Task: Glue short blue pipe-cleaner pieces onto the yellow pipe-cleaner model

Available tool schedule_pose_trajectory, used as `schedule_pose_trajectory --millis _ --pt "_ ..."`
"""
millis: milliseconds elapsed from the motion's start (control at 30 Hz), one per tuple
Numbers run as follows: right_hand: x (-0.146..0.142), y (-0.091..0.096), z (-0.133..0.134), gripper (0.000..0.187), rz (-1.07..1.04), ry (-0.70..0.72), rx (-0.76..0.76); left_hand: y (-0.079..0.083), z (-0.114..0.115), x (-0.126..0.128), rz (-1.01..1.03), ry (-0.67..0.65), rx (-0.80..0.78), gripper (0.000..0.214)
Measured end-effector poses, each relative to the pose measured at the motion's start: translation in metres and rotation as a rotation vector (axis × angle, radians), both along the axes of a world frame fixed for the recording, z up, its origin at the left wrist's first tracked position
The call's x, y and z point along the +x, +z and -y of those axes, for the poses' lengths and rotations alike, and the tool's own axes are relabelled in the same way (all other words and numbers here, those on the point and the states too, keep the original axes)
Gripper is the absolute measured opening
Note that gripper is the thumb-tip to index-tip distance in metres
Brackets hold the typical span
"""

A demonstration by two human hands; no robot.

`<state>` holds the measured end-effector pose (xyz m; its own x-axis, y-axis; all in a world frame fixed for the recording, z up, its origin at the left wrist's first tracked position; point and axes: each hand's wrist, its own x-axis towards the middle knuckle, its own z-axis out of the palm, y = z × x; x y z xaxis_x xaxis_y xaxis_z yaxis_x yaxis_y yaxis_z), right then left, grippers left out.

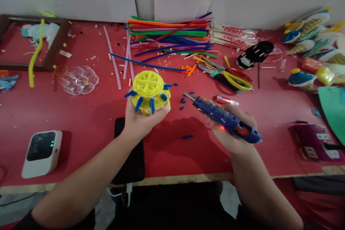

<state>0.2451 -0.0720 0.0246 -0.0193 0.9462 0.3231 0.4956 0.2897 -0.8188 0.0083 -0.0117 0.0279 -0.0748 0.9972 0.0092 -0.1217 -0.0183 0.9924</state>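
My left hand [144,124] is closed round the base of a yellow pipe-cleaner craft [148,84]. A spoked yellow disc tops the craft, and short blue pieces stick out around its rim. In my right hand [231,138] is a blue hot glue gun [225,118], its metal nozzle pointing left toward the craft but apart from it. A small red light glows beside its grip. Between the two hands, short blue pipe-cleaner bits [183,100] lie on the red table [167,154], with a longer blue piece [188,137] nearer me.
Colourful pipe cleaners [169,36] are piled at the back. Pliers and scissors [226,77] lie right of centre, near a red lighter [226,100]. A phone [132,165] lies beneath my left forearm. A white device [42,153] stands left, a purple box [315,142] right.
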Motion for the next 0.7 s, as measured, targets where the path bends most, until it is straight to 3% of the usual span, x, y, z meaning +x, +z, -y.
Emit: schedule_pose_trajectory --millis 133,267,367,433,533,700 --pt "0.032 -0.003 0.008 0.04 0.392 0.204 0.111 -0.001 -0.003 0.0 0.052 0.006 -0.014 0.037" --pt "0.07 -0.016 0.019 0.055 0.647 0.165 -0.002 0.001 -0.003 0.001 0.08 -0.009 0.012 0.034" --pt "0.08 -0.016 0.024 0.058 0.712 0.118 -0.012 0.002 -0.002 0.002 0.067 -0.001 0.004 0.037" --pt "0.071 -0.009 0.025 0.056 0.718 0.036 0.035 0.001 -0.002 0.002 0.038 -0.001 0.016 0.038" --pt "0.036 0.004 0.026 0.036 0.725 -0.06 0.137 0.0 -0.004 0.001 0.013 0.011 0.039 0.04" --pt "-0.023 0.011 0.032 0.018 0.748 0.196 0.058 0.001 -0.002 0.001 0.011 0.007 0.018 0.042"
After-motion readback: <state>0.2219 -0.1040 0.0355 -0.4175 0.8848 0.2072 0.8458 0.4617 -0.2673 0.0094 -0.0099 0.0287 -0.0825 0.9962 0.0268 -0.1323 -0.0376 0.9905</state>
